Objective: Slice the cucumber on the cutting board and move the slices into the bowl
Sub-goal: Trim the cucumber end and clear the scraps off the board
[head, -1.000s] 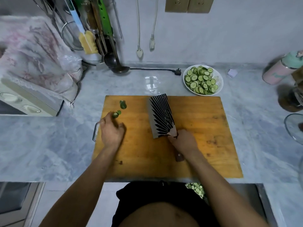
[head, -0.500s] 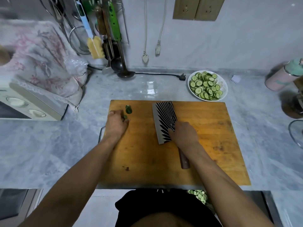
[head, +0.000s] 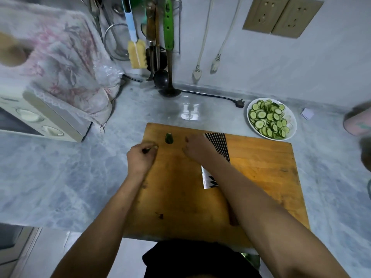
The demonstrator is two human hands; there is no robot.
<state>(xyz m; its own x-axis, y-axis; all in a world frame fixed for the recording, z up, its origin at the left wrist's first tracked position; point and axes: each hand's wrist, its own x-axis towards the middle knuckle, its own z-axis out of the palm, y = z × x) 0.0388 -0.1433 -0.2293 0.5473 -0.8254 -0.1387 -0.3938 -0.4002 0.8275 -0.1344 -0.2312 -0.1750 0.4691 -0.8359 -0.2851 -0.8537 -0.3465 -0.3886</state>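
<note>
Grip of the left hand (head: 141, 157): the fingers are seen curled at the cutting board's (head: 261, 177) left edge, pinching something small and dark that cannot be made out. The right hand (head: 197, 148) is reached across the board toward 10 o'clock, over the flat-lying cleaver (head: 217, 145); its fingers are blurred, and whether anything is held cannot be told. A stub of cucumber end (head: 169, 138), dark green with a pale cut face, is seen lying on the board between the two hands, touched by neither. The bowl (head: 291, 117), white and shallow, is placed on the tabletop (head: 60, 177) at 1 o'clock from the board, just beyond its far right corner, and is filled with cucumber slices (head: 268, 120), thin pale rounds with green rims. No writing can be read anywhere; the cleaver's blade is marked only with a black fan pattern.
</note>
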